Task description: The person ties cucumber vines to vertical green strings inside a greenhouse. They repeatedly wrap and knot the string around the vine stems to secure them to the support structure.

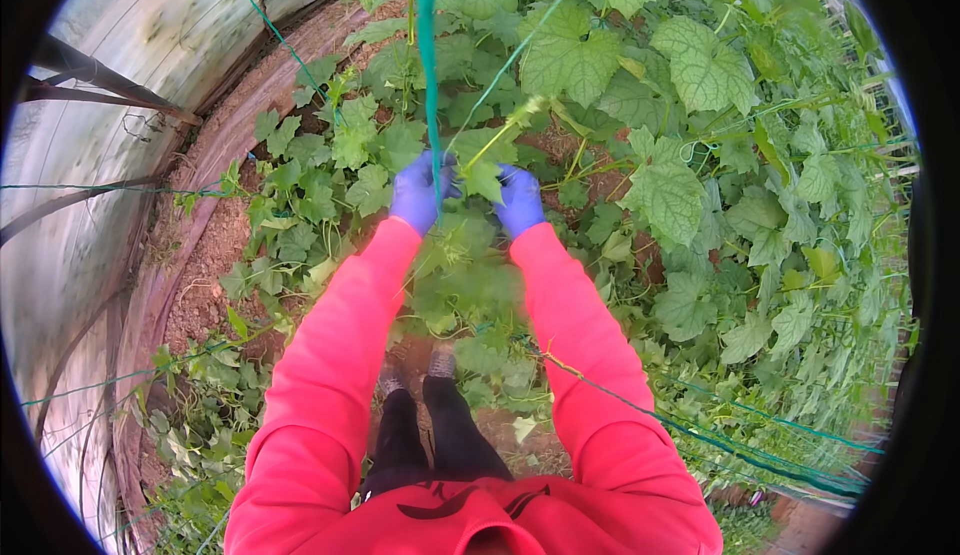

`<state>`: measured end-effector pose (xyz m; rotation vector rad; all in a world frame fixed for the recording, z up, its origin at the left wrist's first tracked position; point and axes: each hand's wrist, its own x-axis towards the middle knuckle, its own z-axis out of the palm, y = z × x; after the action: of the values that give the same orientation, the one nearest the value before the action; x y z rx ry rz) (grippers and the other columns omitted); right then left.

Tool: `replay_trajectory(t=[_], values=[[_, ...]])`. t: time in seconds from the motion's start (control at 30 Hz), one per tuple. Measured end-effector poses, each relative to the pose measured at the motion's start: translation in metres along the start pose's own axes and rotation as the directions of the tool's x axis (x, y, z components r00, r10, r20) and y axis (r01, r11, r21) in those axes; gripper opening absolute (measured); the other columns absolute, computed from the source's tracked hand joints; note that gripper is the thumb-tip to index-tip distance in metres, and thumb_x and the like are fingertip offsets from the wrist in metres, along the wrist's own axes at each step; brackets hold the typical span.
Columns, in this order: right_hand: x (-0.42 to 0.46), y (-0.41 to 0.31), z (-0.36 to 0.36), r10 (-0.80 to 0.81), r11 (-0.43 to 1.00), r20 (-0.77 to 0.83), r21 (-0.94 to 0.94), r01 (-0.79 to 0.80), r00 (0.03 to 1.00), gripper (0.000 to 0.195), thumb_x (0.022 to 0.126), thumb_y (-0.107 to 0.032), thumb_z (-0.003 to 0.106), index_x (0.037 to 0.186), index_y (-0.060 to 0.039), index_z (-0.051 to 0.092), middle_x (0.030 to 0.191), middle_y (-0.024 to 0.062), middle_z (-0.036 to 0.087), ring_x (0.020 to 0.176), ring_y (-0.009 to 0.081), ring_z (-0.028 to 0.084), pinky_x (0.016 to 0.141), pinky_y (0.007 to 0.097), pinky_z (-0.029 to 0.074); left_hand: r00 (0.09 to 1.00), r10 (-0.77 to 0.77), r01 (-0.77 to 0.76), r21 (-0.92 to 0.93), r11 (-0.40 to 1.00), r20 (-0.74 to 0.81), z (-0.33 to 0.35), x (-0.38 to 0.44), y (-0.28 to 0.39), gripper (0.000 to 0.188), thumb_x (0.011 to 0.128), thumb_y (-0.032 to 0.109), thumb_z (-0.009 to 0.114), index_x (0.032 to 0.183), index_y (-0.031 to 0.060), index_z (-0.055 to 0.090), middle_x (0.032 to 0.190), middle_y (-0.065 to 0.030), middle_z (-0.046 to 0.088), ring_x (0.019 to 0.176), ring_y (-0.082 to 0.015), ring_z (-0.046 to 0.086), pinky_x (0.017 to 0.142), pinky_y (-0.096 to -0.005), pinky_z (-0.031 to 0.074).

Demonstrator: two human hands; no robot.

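Note:
Both of my hands wear blue-violet gloves and are raised in front of me among climbing vines with broad lobed leaves. My left hand (420,189) is at a green twine (429,67) that hangs down past its fingers; its fingers are bent, and whether they grip the twine is unclear. A short way to the right, my right hand (519,198) has its fingertips at the edge of a vine leaf (484,180) near a pale green vine stem (491,140). The leaf partly hides those fingertips, so its grip cannot be made out.
Leafy vines (682,187) spread densely to the right, with thin green strings (750,465) crossing at lower right. At left stand a curved plastic-film wall (112,134) and a metal pole (120,86), beside bare soil (206,292). My shoes (442,363) stand on soil among low leaves.

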<state>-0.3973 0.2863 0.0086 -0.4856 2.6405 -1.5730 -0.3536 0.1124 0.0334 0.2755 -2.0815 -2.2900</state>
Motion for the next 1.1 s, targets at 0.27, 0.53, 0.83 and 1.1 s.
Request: replay_trajectory(t=[0.27,0.53,0.83,1.1], values=[[0.030,-0.035,-0.010,0.012,0.965,0.309,0.244,-0.092,0.951,0.021,0.081,-0.011,0.063,0.101,-0.0024,0.064,0.088,0.0059,0.065,0.084,0.0147,0.060,0.078,0.0278,0.046,0.979,-0.087,0.080,0.043,0.996,0.187,-0.002,0.010,0.002,0.017,0.086,0.004,0.058,0.102,-0.0006,0.057,0.073,-0.0032,0.060,0.059,-0.0072,0.054,0.054,-0.0239,0.047],[0.020,-0.033,0.002,0.297,0.550,0.220,0.756,-0.355,0.929,0.011,0.084,-0.002,0.057,0.093,0.0010,0.062,0.091,0.0083,0.064,0.078,0.0151,0.060,0.074,0.0277,0.048,0.986,0.160,-0.148,0.179,0.973,-0.050,0.016,-0.001,-0.008,0.016,0.085,-0.001,0.052,0.100,-0.0003,0.058,0.074,-0.0022,0.061,0.063,-0.0074,0.055,0.058,-0.0225,0.048],[-0.010,-0.002,0.012,0.370,0.842,0.338,0.272,-0.466,0.865,0.017,0.083,-0.011,0.057,0.099,-0.0045,0.054,0.076,0.0061,0.059,0.061,0.0144,0.059,0.050,0.0270,0.045,0.960,0.275,-0.262,0.461,0.848,0.040,0.005,-0.003,-0.003,0.030,0.081,0.005,0.057,0.110,0.0045,0.059,0.073,-0.0047,0.059,0.059,-0.0087,0.054,0.059,-0.0247,0.047],[-0.003,-0.013,0.016,0.484,0.802,0.430,0.132,-0.583,0.762,0.023,0.084,-0.023,0.061,0.098,-0.0080,0.053,0.073,0.0028,0.059,0.056,0.0125,0.057,0.047,0.0252,0.044,0.953,0.115,-0.213,0.346,0.914,0.281,0.014,0.002,0.041,0.034,0.080,0.011,0.058,0.114,0.0076,0.059,0.088,-0.0096,0.062,0.064,-0.0141,0.057,0.063,-0.0290,0.049]])
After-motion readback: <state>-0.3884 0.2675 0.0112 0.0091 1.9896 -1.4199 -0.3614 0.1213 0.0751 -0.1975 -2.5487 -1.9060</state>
